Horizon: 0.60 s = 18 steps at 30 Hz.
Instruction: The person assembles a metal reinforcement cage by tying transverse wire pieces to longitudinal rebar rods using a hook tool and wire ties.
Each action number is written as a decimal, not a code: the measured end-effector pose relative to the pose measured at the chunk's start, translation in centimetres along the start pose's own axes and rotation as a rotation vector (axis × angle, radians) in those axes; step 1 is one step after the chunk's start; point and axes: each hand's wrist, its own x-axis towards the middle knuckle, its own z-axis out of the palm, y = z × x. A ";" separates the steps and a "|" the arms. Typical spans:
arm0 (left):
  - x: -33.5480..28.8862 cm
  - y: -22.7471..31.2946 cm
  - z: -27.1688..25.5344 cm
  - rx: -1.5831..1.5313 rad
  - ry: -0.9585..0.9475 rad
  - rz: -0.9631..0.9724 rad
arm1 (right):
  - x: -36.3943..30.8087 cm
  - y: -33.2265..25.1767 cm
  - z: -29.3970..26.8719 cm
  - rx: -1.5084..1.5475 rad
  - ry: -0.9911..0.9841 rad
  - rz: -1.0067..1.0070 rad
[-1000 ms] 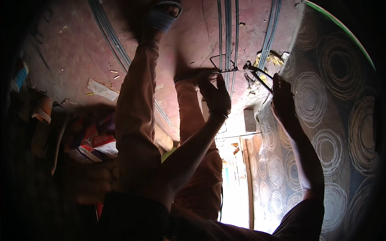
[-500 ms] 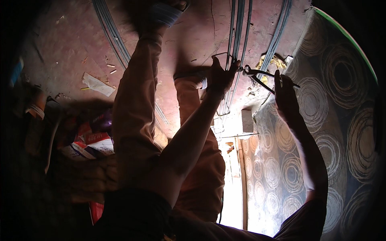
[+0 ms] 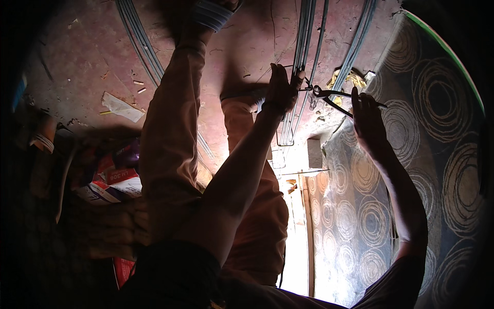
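My right hand (image 3: 368, 119) is closed round the handles of dark pincers (image 3: 338, 96), whose legs spread apart. The pincer jaws are at a thin wire (image 3: 309, 87) beside a bundle of long metal rods (image 3: 307, 31). Just left of the jaws, my left hand (image 3: 282, 91) is against the rods, its fingers pointing up and curled about them in part; shadow hides the exact grip. A bent rectangular metal ring (image 3: 285, 135) shows round the rods below that hand.
More rods lie on the reddish floor at left (image 3: 139, 44) and right (image 3: 356, 38). A patterned sheet (image 3: 437, 103) covers the right side. My legs (image 3: 172, 134) stand among the rods. Red and white packages (image 3: 121, 177) and a paper scrap (image 3: 122, 107) are at left.
The pincers and right hand have shifted slightly right and down. My left hand has turned, its fingers now closer together and more upright beside the wire.
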 end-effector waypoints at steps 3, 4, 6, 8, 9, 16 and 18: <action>-0.5 -0.1 -0.3 0.051 0.002 -0.028 | 0.4 -0.3 1.3 -0.060 -0.082 -0.007; -0.4 -0.1 -0.5 0.057 0.003 -0.034 | 0.2 -0.3 2.4 -0.093 -0.094 0.021; -0.4 -0.2 -0.8 0.064 -0.008 -0.038 | 0.1 -0.2 3.6 -0.125 -0.100 0.036; -0.2 0.5 0.0 0.079 -0.021 -0.035 | -0.7 0.4 3.9 -0.114 0.062 0.026; -0.1 1.1 0.9 0.058 -0.059 -0.030 | -1.3 1.1 3.5 -0.133 0.044 0.036; -0.3 -0.1 -0.5 0.096 0.048 0.063 | 1.3 1.3 6.1 0.181 0.174 -0.018; -0.6 0.5 -0.3 0.063 0.052 0.050 | 1.3 2.1 7.0 0.252 0.117 0.015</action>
